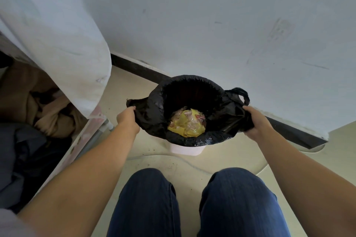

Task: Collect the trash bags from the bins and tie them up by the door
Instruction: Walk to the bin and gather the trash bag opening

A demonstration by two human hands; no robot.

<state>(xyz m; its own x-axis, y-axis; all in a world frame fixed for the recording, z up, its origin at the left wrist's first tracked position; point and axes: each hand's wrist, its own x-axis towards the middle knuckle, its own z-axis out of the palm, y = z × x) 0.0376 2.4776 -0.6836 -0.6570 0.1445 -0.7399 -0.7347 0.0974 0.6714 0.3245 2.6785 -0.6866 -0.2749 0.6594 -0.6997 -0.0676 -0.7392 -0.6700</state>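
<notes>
A heap of soft, crumpled clothes (48, 109), tan over dark grey, fills the left edge of the floor under a bed. A white sheet (57, 44) of matte, faintly smudged cloth hangs over them in a broad rounded fold, down to the pale bed frame (84, 132) and its thin metal leg.

The left hand (128, 119) grips the left flap of the black trash bag (154, 113), fingers curled over the crinkled edge. The bag is thin, glossy plastic, wrinkled all round, stretched over the round mouth of a pale pink plastic bin (185, 150) of which only the smooth lower wall shows. The bin stands on the cream floor (134, 86) close to the foot of the wall, between the two hands. Inside the bag lies trash (185, 123): crumpled yellow wrappers and pale scraps, low in the dark hollow.

The right hand (257, 121) clutches the bag's right side, bunched in its curled fingers, with a looped handle (241, 95) sticking up just beyond it.

Behind runs a dark baseboard (138, 68) under a scuffed white wall (212, 15). Dark specks dot the floor near the bin. Two knees in blue denim (237, 198) sit at the near edge.
</notes>
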